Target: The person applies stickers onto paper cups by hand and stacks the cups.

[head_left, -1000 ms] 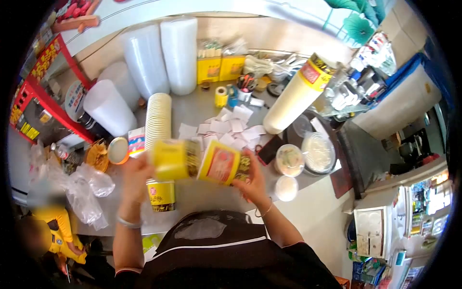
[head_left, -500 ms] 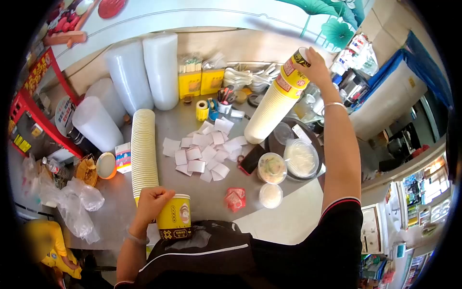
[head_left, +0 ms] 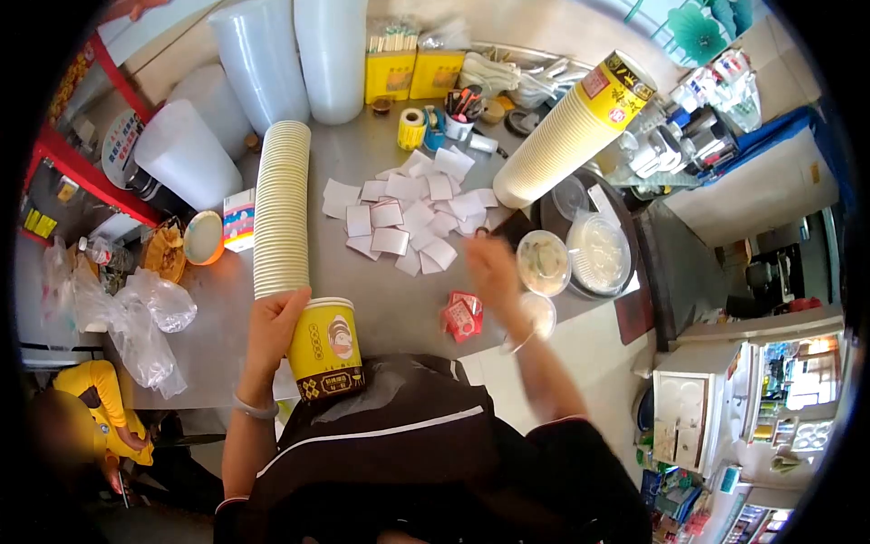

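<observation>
My left hand [head_left: 275, 328] is closed at the left side of a yellow paper cup [head_left: 328, 349], thumb near its rim. The cup, with a brown patterned band, tilts against my dark clothing. Just beyond that hand rises a tall stack of nested cream-rimmed paper cups [head_left: 282, 208]. My right hand [head_left: 494, 272] is smeared by motion over the table, between red packets [head_left: 463, 315] and a clear lidded bowl [head_left: 544, 263]; its fingers cannot be made out. Farther right leans another stack of paper cups [head_left: 562, 136], yellow printed at its upper end.
White paper slips [head_left: 408, 213] lie scattered mid-table. Behind them are a yellow tape roll [head_left: 411, 130] and a pen holder [head_left: 459, 113]. Tall stacks of clear plastic containers [head_left: 331, 63] stand at the back left. Plastic bags [head_left: 149, 317] lie left. A person in yellow [head_left: 100, 399] is at lower left.
My right hand has left the top of the right-hand cup stack and come down toward me. My left hand stays by the yellow cup. The view has shifted.
</observation>
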{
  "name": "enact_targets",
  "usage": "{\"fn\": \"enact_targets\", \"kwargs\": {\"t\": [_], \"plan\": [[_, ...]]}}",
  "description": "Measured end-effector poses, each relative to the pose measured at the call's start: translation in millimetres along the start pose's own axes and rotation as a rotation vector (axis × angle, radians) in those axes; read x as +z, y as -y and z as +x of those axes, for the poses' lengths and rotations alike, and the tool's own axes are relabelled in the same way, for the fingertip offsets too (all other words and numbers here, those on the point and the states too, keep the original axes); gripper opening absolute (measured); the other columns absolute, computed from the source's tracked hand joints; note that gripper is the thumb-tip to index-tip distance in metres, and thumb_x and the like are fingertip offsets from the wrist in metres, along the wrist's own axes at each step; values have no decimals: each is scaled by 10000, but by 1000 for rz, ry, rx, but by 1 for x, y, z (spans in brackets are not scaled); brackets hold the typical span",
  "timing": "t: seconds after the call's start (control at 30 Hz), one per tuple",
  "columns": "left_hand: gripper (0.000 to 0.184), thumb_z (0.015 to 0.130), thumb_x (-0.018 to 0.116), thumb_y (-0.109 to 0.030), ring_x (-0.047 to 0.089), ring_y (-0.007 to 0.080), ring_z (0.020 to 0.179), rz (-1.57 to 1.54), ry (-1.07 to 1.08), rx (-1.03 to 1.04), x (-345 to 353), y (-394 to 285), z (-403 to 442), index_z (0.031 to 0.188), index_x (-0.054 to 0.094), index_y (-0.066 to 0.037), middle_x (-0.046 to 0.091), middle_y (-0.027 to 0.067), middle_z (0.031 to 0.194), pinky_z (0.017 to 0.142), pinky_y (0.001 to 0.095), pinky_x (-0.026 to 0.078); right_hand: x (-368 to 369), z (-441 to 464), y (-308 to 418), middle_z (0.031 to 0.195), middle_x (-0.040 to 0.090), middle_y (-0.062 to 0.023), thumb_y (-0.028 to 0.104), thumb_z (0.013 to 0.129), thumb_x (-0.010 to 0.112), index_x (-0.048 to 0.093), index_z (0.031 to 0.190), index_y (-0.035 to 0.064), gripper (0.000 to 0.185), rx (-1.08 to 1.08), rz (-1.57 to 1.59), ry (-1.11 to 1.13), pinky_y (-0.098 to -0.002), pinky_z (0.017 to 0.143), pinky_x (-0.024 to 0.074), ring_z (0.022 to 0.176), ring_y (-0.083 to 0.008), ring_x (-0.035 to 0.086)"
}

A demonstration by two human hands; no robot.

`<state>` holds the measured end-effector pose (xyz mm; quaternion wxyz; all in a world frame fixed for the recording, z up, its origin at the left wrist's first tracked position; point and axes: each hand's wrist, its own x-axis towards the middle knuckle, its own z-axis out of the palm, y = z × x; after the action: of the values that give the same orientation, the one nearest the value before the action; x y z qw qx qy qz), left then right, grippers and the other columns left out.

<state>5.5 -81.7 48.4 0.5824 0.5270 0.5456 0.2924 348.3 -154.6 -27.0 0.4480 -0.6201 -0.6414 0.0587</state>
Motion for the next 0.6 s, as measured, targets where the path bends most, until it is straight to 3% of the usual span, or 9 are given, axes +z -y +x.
{"fn": "enact_targets", "kwargs": {"t": [0.1,0.2,0.4,0.5,0.6], "plan": [[331,888,576,-243,434,22,465,20,37,5,5,3,6,650,601,-15,518,-40,553,415,208,321,42,-95,-12,1034,565,-153,134,770,645,573,1062,20,322,377,-239,-53,-398,854,419,966,-328,525],[333,888,577,-248,436,24,469,86,91,-22,11,-3,13,656,601,-10,521,-40,559,419,210,325,37,-119,5,1002,547,-156,192,734,679,559,1070,21,396,528,-376,-89,-409,856,408,951,-332,511],[346,896,565,-256,443,30,487,156,180,24,28,-22,13,671,594,6,523,-33,572,434,212,338,31,-128,-9,949,568,-132,208,738,684,566,1081,35,402,545,-390,112,-385,843,419,927,-311,532],[335,901,553,-254,458,32,519,154,217,9,21,-25,15,700,600,9,529,-30,593,461,209,355,33,-120,-13,901,616,-128,175,782,655,594,1064,30,323,586,20,-46,-325,760,464,837,-246,595],[323,905,545,-252,463,34,544,108,202,58,17,-19,14,719,600,7,524,-33,605,484,208,365,13,-74,17,812,646,-125,145,814,622,612,1046,21,263,638,107,-63,-278,672,482,723,-190,621]]}}
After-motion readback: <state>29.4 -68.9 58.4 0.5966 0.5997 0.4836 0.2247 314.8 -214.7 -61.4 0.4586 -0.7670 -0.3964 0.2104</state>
